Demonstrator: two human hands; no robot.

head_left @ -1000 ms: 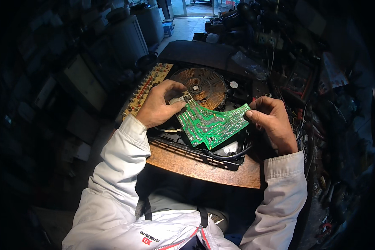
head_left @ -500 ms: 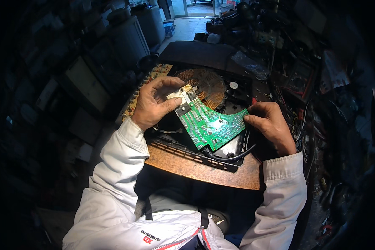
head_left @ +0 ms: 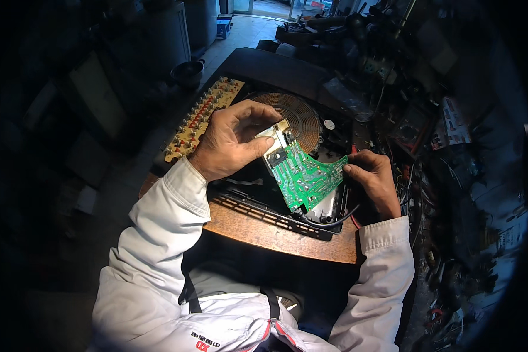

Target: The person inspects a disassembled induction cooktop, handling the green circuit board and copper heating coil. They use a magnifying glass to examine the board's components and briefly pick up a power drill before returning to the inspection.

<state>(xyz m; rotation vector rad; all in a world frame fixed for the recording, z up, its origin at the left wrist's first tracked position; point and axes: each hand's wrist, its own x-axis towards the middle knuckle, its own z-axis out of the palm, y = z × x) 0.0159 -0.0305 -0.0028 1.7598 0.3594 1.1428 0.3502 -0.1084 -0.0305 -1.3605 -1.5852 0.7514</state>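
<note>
1. The green circuit board (head_left: 311, 180) could slip onto the black housing (head_left: 264, 216) below if either pinch loosens: your left hand (head_left: 232, 145) has its fingers on its metal plate (head_left: 271, 148), your right hand (head_left: 374, 179) on its narrow tip.
2. The black cable (head_left: 330, 224) at five o'clock might snag its lower corner.
3. Coil (head_left: 304, 111) sits at twelve, yellow component board (head_left: 202, 119) at ten.

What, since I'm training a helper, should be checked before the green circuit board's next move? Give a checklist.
1. Left hand holding the upper-left end of the green circuit board: ok.
2. Right hand holding its narrow right tip: ok.
3. Copper coil fully in view: not ok, partly covered.
4. Black cable free of the board: cannot tell; they meet in view.
5. Yellow component board lying parts-up: ok.
</note>
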